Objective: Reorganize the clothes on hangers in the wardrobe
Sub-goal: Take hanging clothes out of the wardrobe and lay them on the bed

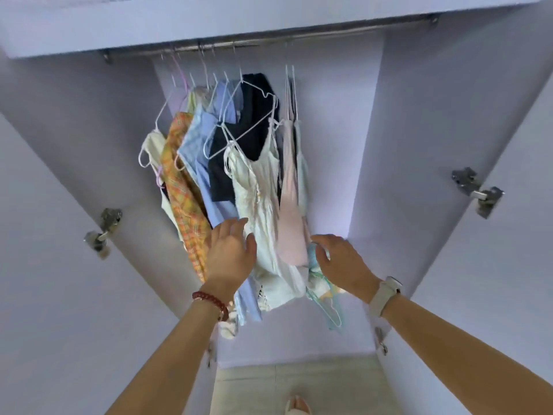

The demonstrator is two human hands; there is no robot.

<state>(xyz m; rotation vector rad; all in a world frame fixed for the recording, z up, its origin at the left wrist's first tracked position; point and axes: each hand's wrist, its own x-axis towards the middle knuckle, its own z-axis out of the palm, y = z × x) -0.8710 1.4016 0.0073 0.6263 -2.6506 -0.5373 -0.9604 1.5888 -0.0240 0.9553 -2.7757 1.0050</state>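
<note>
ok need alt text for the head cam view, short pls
Two hands, the left hand open, the right hand curled by pale blue fabric, reach toward clothes on white wire hangers crowded on a wardrobe rail, a white strappy dress frontmost.

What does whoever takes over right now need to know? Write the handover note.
Left hand: open, fingers spread against the blue shirt and white strappy dress.
Right hand: fingers curled round pale blue fabric, with loose pale hangers dangling below it.
Clothes bunch at the left and middle of the rail; its right end is bare.
Left to do: hang that piece, spread the garments.
</note>
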